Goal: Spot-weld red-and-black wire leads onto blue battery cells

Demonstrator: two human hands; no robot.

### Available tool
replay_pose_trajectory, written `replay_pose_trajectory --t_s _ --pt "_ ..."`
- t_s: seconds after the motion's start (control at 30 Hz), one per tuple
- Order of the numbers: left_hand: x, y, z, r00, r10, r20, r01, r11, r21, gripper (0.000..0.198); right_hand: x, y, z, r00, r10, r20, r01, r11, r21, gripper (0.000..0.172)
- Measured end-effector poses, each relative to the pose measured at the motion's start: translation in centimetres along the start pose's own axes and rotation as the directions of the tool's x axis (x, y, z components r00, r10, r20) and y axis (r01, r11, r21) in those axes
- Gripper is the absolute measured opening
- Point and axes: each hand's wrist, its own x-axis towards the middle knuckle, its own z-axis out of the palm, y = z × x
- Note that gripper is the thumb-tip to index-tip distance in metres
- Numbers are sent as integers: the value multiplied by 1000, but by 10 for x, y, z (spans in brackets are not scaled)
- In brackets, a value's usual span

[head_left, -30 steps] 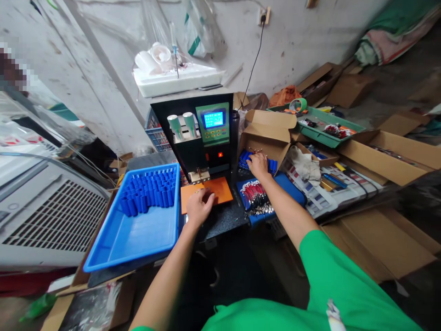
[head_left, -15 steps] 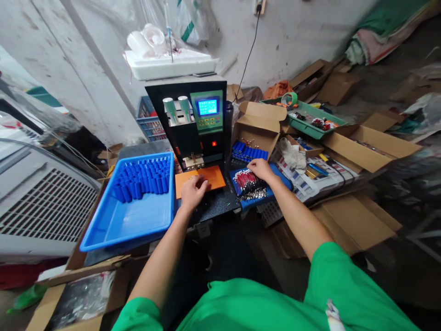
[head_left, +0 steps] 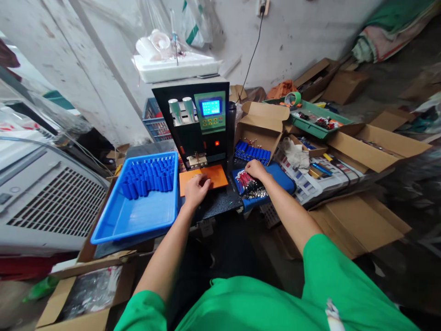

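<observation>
My left hand (head_left: pixel 197 189) rests on an orange board (head_left: pixel 217 176), its fingers curled just below the electrode tips of a black spot-welding machine (head_left: pixel 189 138). Whatever those fingers hold is hidden under them. At the far edge of a pile of red and black wires (head_left: pixel 245 180), my right hand (head_left: pixel 255 169) has its fingertips pinched together on the wires. White and silvery ends show on the pile, which lies on a blue cloth-like pad (head_left: pixel 280 178). Blue-wrapped cylindrical batteries (head_left: pixel 253 153) with wires lie in an open cardboard box (head_left: pixel 263 124) behind my right hand.
A blue tray (head_left: pixel 144 216) on the left holds many upright blue cylinders (head_left: pixel 148 177). White foam (head_left: pixel 179 69) sits on the machine. To the right are a green tray (head_left: pixel 320 124) and a crumpled white glove (head_left: pixel 296 154). An air-cooler-like grille (head_left: pixel 51 202) stands far left.
The whole view has shifted slightly with my head. My right fingers have moved a little toward the wires' upper middle; the left hand stays on the orange board.
</observation>
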Motion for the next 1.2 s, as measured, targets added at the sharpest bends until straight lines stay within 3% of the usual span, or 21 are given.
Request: replay_pose_trajectory --t_s 0.1,0.17,0.3,0.4,0.53,0.67,0.9,1.07,1.2 --pt "0 0 1 1000 4 -5 -4 1000 3 35 1 5 2 996 -22 -86 39 979 199 20" --pt "0 1 1 1000 8 -6 -8 1000 3 35 1 9 0 991 3 -136 52 918 394 14" --pt "1 3 -1 1000 1 6 -1 1000 -12 36 -4 9 -12 975 122 -188 60 667 742 21" --pt "2 5 -2 1000 -21 10 21 1000 -15 36 -10 4 -25 960 200 -196 75 491 868 29" --pt "3 4 -3 1000 -12 25 13 999 -36 38 -16 -1 -38 950 235 -208 120 342 932 29" --pt "4 0 -4 1000 -1 31 4 996 -87 41 -21 -7 -45 937 242 -250 188 254 949 28" --pt "3 -3 -4 999 -4 38 11 983 -184 42 -34 -28 -59 872 208 -444 387 262 884 31" --pt "1 5 -10 998 -45 51 60 933 -356 47 -53 -53 -60 907 205 -367 341 150 928 32" --pt "-19 34 -15 999 -46 29 54 890 -453 43 -75 -81 -45 958 112 -266 257 84 963 33"
